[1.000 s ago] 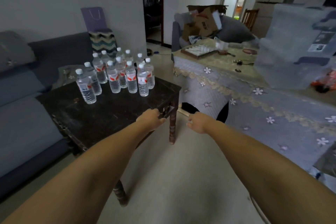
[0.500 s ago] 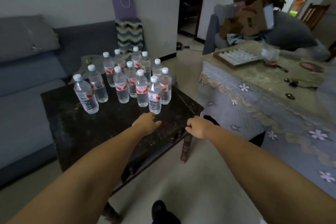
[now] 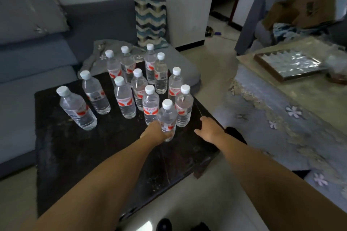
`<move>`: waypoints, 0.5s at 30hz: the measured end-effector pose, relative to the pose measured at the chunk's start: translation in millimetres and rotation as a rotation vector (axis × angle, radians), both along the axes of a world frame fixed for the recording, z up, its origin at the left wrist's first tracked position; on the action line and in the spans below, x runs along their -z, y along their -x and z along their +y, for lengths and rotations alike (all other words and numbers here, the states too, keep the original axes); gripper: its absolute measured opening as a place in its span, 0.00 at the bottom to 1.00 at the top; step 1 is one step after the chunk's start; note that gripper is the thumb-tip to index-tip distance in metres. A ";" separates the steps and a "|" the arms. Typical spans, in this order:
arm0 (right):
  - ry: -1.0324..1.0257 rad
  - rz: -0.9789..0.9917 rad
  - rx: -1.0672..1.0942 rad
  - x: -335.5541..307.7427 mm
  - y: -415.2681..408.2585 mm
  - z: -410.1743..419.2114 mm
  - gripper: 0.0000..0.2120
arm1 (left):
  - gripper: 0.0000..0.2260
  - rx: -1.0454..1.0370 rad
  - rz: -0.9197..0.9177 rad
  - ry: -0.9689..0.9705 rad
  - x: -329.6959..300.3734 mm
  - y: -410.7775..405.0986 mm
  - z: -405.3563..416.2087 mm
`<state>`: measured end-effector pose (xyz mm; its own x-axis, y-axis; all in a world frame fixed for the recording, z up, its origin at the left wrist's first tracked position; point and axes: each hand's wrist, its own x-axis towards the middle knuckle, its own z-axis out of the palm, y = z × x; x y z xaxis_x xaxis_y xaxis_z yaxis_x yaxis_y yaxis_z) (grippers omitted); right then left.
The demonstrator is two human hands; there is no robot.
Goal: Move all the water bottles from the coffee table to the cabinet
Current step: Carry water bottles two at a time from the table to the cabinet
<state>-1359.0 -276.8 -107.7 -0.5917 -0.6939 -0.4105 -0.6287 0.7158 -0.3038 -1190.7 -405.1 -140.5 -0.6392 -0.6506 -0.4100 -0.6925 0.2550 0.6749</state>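
Several clear water bottles with white caps and red labels stand on the dark wooden coffee table (image 3: 78, 152), grouped toward its far side. My left hand (image 3: 156, 131) is wrapped around the lower part of the nearest bottle (image 3: 167, 116), which stands upright at the front of the group. My right hand (image 3: 208, 129) hovers just right of it with fingers spread and nothing in it, close to another bottle (image 3: 184, 106). Two bottles (image 3: 76, 108) stand apart at the left. No cabinet is in view.
A grey sofa (image 3: 28, 58) runs along the left behind the coffee table. A low table with a flowered grey cloth (image 3: 281, 118) and a tray (image 3: 289, 63) stands to the right. Pale floor lies between them, leading to a doorway (image 3: 223, 5). My shoes show at the bottom edge.
I have stepped closer to the coffee table. Both hands reached forward; my left hand closed around the nearest bottle and my right hand came near the bottles.
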 end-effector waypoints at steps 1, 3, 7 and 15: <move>0.051 -0.027 0.037 9.5 4.0 -10.9 0.33 | 0.35 -0.068 0.053 -0.037 7.8 3.5 -1.7; 0.195 -0.105 0.116 24.7 9.5 -29.8 0.39 | 0.38 -0.227 0.156 -0.078 19.4 11.6 -1.2; 0.521 -0.283 0.216 51.6 7.7 -57.5 0.46 | 0.36 -0.510 0.328 -0.089 22.8 28.3 18.1; 0.725 -0.476 0.423 77.2 1.9 -89.8 0.41 | 0.33 -0.791 0.375 -0.029 39.1 53.8 28.0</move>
